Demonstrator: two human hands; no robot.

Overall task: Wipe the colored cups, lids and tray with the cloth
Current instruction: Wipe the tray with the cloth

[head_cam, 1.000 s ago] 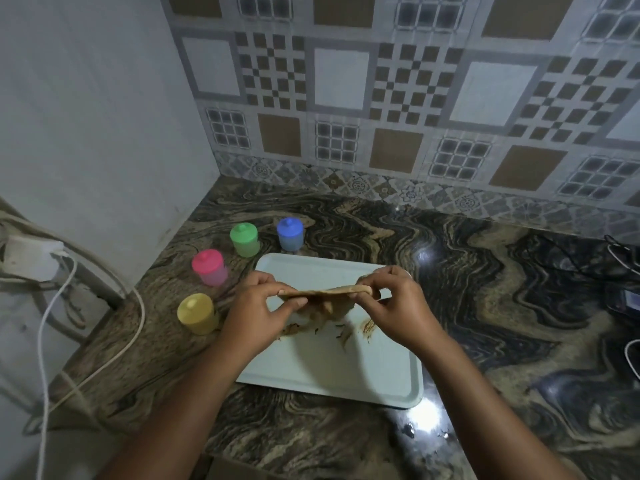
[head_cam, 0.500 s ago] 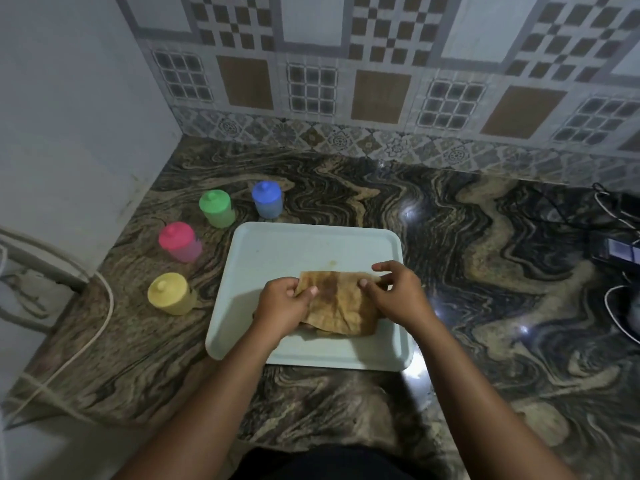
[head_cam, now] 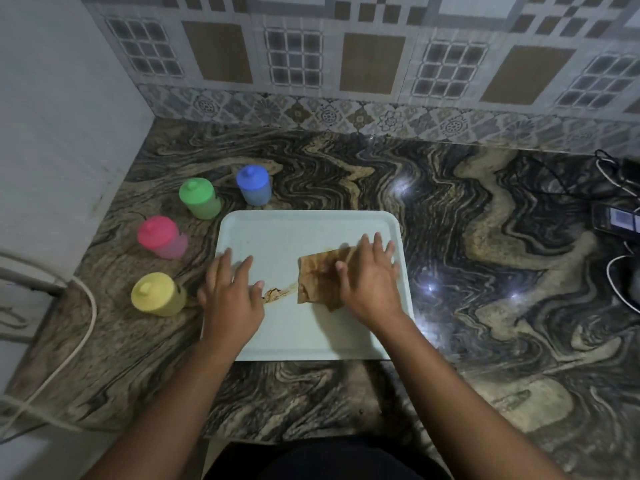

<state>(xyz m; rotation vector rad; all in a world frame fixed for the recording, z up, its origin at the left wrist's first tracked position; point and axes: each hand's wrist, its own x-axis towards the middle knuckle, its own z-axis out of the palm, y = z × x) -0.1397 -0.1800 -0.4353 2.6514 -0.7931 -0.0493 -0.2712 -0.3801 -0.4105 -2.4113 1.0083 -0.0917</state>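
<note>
**A:** Status on your hands?

**B:** Your right hand (head_cam: 369, 282) is flat on the cloth (head_cam: 317, 278), palm down, fingers straight and slightly spread. It's pressing, not pinching. Your left hand (head_cam: 230, 299) is also flat with fingers spread, resting on the left part of the tray (head_cam: 277, 237), fingertips at its left rim. It holds nothing.

**A:** Where's the cloth?

**B:** On the tray, right half, centre of the frame. It's brown, stained and folded to a rough rectangle. Its right part is under your palm and its left edge is exposed. It doesn't touch your left hand.

**A:** Tray condition?

**B:** It's pale and sits flat on the worktop (head_cam: 485, 271), with its near edge close to the worktop's front edge. There's a brown smear (head_cam: 277, 292) on it between your two hands, running from beside your left thumb to the cloth's lower left corner.

**A:** Cups?

**B:** All four are on the worktop, off the tray and capped, in an arc left of it. The yellow cup (head_cam: 157, 294) is just beside your left hand, at mid left. The pink cup (head_cam: 162, 237) is above it. The green cup (head_cam: 200, 198) and blue cup (head_cam: 254, 185) sit just beyond the tray's upper left corner. None of them touch each other.

**A:** Anything else?

**B:** A white cable (head_cam: 83, 327) loops along the left edge of the frame. A dark device (head_cam: 613, 220) with cords sits at the right edge. A tiled wall (head_cam: 374, 57) runs across the top.
</note>
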